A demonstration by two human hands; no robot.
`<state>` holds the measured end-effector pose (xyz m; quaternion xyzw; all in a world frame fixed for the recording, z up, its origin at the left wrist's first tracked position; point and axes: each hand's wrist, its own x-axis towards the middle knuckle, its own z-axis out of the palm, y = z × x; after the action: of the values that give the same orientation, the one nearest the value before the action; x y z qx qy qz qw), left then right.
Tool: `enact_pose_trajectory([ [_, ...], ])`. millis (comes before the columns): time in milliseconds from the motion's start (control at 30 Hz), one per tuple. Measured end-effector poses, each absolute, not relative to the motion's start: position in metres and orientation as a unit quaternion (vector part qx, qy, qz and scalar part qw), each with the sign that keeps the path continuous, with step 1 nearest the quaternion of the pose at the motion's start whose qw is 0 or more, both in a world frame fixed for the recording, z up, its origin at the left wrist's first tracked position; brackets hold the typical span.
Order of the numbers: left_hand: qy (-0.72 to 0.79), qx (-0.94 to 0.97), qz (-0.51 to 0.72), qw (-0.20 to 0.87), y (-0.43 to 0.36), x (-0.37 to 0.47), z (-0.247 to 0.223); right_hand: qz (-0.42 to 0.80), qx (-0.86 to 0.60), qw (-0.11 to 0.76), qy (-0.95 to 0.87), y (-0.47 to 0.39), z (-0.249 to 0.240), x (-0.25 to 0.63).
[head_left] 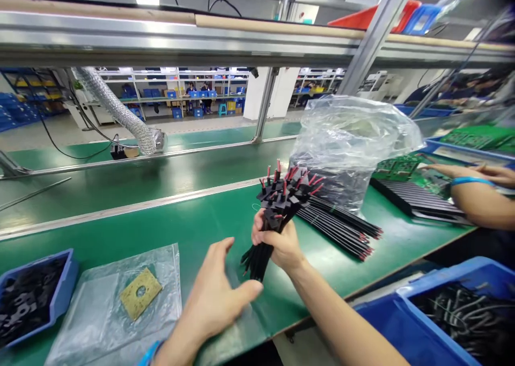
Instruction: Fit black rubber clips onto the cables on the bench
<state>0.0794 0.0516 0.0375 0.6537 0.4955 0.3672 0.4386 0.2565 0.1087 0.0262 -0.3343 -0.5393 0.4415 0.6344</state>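
My right hand (281,243) is closed round a bundle of black cables (263,258) in the middle of the view. Black pieces and red wire tips fan out at the bundle's upper end. Just left of its lower end, my left hand (221,291) is open, thumb spread from the fingers, holding nothing. More black cables with red tips (341,229) lie in rows on the green bench to the right of the bundle. Behind them stands a clear plastic bag (341,140) with dark contents.
At left are a blue bin (66,291) of black parts and a flat clear bag (96,301) with a yellowish square plate (140,293). A blue crate (386,317) of cables stands lower right. Another person's hands (478,181) work beside green circuit boards (396,167). A metal rail crosses overhead.
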Motion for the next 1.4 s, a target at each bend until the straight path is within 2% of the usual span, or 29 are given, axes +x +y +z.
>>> enact_pose_trajectory([
  [67, 0.452, 0.672, 0.375, 0.451, 0.063, 0.108, 0.034, 0.461, -0.33, 0.635, -0.525, 0.103, 0.033, 0.243],
  [233, 0.401, 0.578, 0.425, 0.569, 0.073, 0.129, 0.01, 0.49, -0.344, 0.62, -0.508, 0.091, 0.044, 0.218],
  [600, 0.369, 0.555, 0.401, 0.628, 0.073, 0.116, 0.005, 0.416, -0.413, 0.63, -0.509, 0.084, 0.063, 0.193],
  [767, 0.374, 0.528, 0.403, 0.647, 0.071, 0.116, -0.003, 0.409, -0.418, 0.589, -0.558, 0.081, 0.067, 0.197],
  [900, 0.393, 0.5, 0.415, 0.651, 0.068, 0.116, -0.007, 0.365, -0.422, 0.573, -0.6, 0.079, 0.068, 0.208],
  [1133, 0.419, 0.498, 0.451, 0.61, 0.067, 0.114, 0.0, 0.162, -0.481, 0.652, -0.564, 0.073, 0.078, 0.213],
  [1400, 0.418, 0.561, 0.446, 0.559, 0.067, 0.112, -0.001, 0.145, -0.457, 0.67, -0.567, 0.075, 0.084, 0.201],
])
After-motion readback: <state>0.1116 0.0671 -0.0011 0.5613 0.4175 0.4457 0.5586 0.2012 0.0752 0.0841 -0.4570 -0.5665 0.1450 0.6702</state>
